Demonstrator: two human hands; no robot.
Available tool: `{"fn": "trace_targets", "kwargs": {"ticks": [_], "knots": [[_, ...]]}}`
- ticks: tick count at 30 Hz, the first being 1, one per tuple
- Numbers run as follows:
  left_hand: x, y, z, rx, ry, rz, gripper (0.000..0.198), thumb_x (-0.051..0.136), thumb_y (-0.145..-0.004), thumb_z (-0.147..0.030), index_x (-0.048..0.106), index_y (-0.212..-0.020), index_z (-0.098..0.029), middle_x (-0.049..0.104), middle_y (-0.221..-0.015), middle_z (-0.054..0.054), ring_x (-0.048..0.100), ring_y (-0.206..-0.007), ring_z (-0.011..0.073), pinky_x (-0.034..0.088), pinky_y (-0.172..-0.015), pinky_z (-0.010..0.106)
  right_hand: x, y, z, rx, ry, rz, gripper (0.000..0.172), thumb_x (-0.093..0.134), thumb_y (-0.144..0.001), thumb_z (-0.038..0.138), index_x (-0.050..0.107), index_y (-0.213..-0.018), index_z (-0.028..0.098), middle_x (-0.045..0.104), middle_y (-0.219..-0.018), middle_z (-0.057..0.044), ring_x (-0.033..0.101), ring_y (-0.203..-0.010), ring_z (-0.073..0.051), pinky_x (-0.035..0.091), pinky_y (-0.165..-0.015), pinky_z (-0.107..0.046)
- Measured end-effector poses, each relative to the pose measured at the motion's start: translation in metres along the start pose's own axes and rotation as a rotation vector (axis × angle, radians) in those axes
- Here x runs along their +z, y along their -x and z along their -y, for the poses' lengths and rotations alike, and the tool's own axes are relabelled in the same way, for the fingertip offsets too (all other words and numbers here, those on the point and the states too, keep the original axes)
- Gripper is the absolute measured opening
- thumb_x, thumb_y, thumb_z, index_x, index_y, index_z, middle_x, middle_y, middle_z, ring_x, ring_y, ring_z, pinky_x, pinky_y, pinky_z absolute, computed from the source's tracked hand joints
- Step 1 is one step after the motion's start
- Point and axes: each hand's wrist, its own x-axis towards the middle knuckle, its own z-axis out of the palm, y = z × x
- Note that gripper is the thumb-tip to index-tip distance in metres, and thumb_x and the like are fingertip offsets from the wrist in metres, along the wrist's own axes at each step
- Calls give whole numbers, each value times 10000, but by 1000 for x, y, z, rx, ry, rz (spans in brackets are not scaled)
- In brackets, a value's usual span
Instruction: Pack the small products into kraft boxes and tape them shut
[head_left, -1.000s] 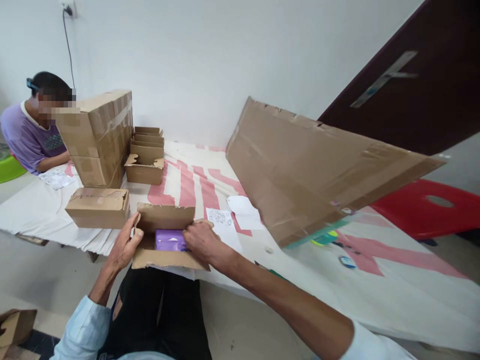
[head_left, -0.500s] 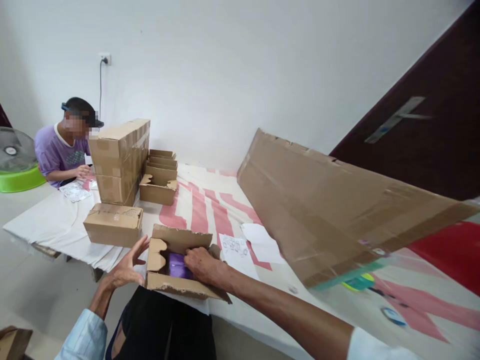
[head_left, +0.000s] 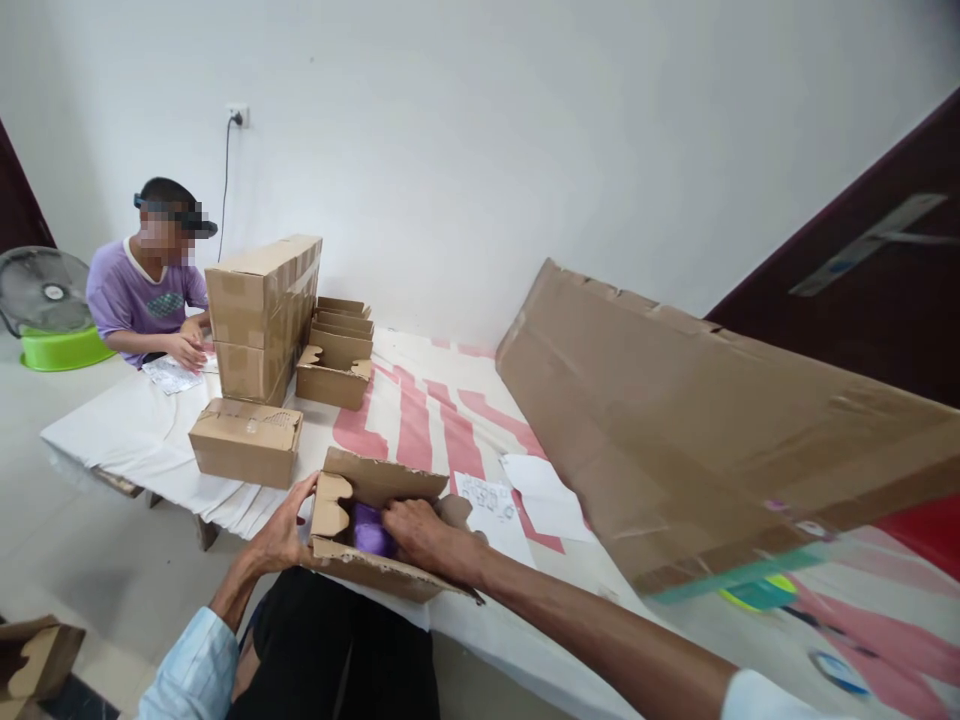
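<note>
An open cardboard box [head_left: 382, 575] stands at the table's near edge, its flaps raised. Inside lies a shiny purple bundle [head_left: 370, 530] that looks wrapped in plastic. My left hand [head_left: 283, 528] grips the box's left end, thumb near the front corner and fingers along the outside. My right hand [head_left: 424, 532] reaches into the box from the right, its curled fingers closed at the bundle's right side. The fingertips are hidden in the box.
A closed carton [head_left: 246, 442] sits left of the open box, with a tall taped carton [head_left: 262, 320] and several open boxes [head_left: 334, 385] behind. Printed sheets [head_left: 487, 510] lie right. A large cardboard panel [head_left: 712, 440] leans there. A co-worker [head_left: 146, 300] sits far left, hands over paper.
My left hand has closed from a spread pose onto the box's left end. My right hand stays in the box by the purple bundle. The whole view has shifted slightly.
</note>
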Motion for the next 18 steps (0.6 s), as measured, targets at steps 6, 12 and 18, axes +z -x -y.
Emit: {"fn": "trace_targets", "kwargs": {"ticks": [6, 12, 18], "knots": [[1, 2, 2, 21, -54, 4, 1312, 922, -662, -380, 148, -1720, -313, 305, -1727, 197, 400, -1521, 445, 523, -1053, 500, -6, 9, 2, 32, -45, -12, 253, 590, -903, 87, 766, -1084, 106, 756, -1195, -198, 724, -1086, -316, 512, -893, -364], [-1, 0, 9, 87, -63, 16, 1266, 907, -698, -345, 158, -1718, -306, 319, -1723, 201, 395, -1529, 442, 520, -1069, 504, -7, 14, -4, 66, -143, -45, 239, 537, -956, 96, 774, -972, 128, 775, -1115, -180, 723, -1031, -280, 456, -833, -323], [-4, -3, 2, 56, -96, 27, 1318, 937, -684, -360, 122, -1719, -329, 299, -1731, 213, 398, -1524, 454, 517, -1055, 515, -12, 20, -14, 120, -224, -165, 190, 590, -965, 152, 748, -860, 145, 774, -955, -121, 705, -869, -217, 425, -739, -292]]}}
